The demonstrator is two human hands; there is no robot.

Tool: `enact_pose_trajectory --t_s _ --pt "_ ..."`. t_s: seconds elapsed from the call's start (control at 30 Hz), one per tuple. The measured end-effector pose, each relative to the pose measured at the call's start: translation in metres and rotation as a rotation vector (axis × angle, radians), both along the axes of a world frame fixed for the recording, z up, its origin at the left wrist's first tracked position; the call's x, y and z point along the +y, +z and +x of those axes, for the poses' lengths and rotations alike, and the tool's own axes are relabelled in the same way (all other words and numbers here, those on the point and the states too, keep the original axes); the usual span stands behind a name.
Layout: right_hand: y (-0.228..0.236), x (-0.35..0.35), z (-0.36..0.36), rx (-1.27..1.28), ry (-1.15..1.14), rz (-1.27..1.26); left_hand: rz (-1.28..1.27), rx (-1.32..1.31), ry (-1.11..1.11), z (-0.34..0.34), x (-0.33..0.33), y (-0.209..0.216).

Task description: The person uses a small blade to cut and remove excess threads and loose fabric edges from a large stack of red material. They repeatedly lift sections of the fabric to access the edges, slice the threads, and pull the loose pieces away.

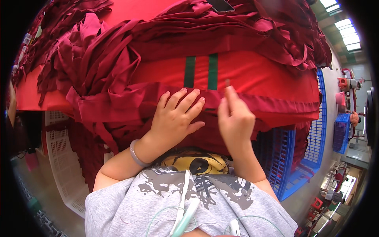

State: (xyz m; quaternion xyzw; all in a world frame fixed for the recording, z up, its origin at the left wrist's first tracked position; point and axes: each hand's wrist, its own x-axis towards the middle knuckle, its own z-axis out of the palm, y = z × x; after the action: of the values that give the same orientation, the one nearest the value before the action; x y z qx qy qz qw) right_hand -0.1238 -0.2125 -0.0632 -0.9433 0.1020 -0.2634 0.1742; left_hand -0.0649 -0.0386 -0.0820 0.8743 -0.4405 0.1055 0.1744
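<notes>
Grey printed shirt (185, 197) fills the lower view. Beyond it, a heap of dark red cloth strips (118, 59) covers a red fabric stack (256, 75) with two green stripes (201, 71). Blue crate (300, 158) stands right, white crate (63, 158) left. Left hand (175, 118) lies spread on a folded maroon strip (276, 106); right hand (235, 118) pinches its edge.

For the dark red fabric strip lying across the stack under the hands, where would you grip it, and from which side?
Probably at its near folded edge, from the person's side. The dark red strip lies flat across the red fabric stack, and that edge overhangs the front. The left hand rests flat on it; the right hand pinches it beside the green stripes.
</notes>
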Motion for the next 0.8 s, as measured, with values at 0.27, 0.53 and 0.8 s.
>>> enact_pose_trajectory --t_s 0.27,0.53,0.8 --pt "0.012 0.012 -0.02 0.148 0.252 0.024 -0.159 0.102 -0.025 0.007 0.005 -0.003" --pt "0.002 0.006 0.0 0.032 0.137 0.04 -0.054 0.052 -0.023 0.005 0.003 0.003" --pt "0.002 0.012 -0.007 0.132 0.254 0.032 -0.063 0.056 -0.029 0.006 0.002 0.003"
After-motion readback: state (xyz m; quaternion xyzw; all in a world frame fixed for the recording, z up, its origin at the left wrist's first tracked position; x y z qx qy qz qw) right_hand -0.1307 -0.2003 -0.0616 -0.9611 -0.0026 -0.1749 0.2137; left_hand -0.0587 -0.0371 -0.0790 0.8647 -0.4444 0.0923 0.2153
